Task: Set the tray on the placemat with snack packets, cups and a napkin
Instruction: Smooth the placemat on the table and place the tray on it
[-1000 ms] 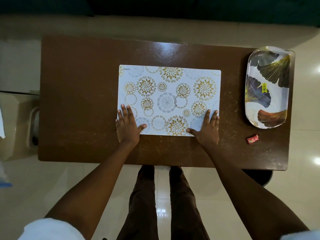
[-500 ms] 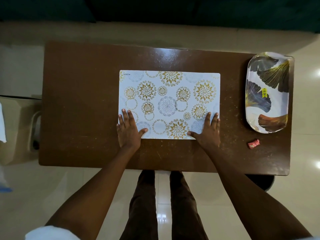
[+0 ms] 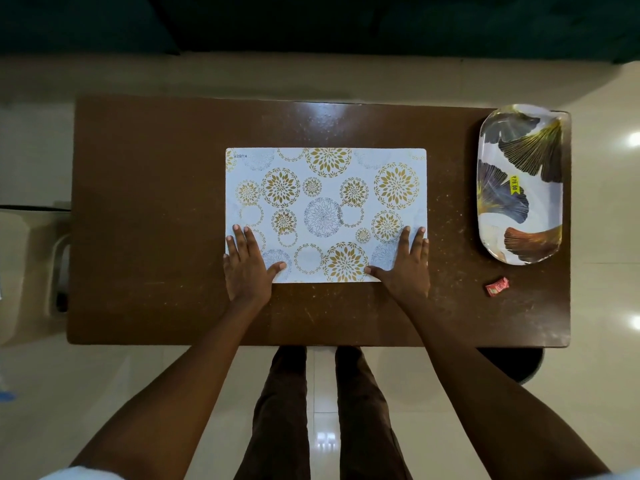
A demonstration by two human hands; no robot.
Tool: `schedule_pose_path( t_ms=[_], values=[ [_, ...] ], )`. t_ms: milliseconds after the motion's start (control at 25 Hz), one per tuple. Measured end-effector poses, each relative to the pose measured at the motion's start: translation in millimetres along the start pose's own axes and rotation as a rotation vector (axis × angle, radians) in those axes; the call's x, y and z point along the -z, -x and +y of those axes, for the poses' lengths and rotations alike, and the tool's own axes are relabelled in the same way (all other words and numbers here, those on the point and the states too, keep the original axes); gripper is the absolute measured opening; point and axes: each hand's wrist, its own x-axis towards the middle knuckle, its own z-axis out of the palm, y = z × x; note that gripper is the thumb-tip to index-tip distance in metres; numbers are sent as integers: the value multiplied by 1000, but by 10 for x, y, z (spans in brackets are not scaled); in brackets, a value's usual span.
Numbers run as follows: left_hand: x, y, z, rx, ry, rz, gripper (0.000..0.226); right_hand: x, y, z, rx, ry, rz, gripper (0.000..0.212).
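Note:
A white placemat (image 3: 325, 202) with gold and grey round flower patterns lies flat in the middle of the brown table (image 3: 149, 220). My left hand (image 3: 246, 264) rests flat on the mat's near left corner, fingers straight and spread. My right hand (image 3: 407, 263) rests flat on its near right corner the same way. An oval tray (image 3: 519, 183) printed with fan-shaped leaves and a yellow price sticker lies at the table's right end, nothing in it. A small red snack packet (image 3: 497, 286) lies on the table just in front of the tray.
The table's near edge is close to my legs. A pale chair or stool (image 3: 31, 268) stands off the table's left end and a dark round stool (image 3: 512, 362) shows under the near right corner. Glossy tiled floor surrounds the table.
Both hands stay flat on the mat's near corners. The whole scene has slid a little lower in view as my head moved; the mat looks squarer to the table edge.

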Motion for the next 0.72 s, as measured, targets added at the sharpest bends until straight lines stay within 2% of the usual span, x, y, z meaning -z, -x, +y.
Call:
schedule_pose_path(
  t_ms=[80, 240, 360, 440, 520, 640, 720],
  values=[
    [55, -4, 151, -46, 6, -1, 114, 74, 6, 49, -3, -29, 31, 130],
    [248, -44, 927, -290, 74, 10, 116, 438, 2, 335, -83, -196, 214, 120],
    [373, -167, 1903, -411, 271, -87, 97, 882, -22, 823, -258, -418, 420, 110],
    [406, -244, 2556, -414, 474, -145, 65, 1153, -32, 1199, -391, -553, 544, 105],
    [343, -310, 3134, -389, 597, -125, 41, 1368, -48, 1569, -549, -654, 633, 103],
    [218, -478, 3789, -274, 708, -205, 37, 1484, -75, 1980, -723, -789, 619, 92],
    [175, -620, 4162, -212, 709, -233, 41, 1423, -125, 2164, -733, -910, 601, 76]
  ],
)
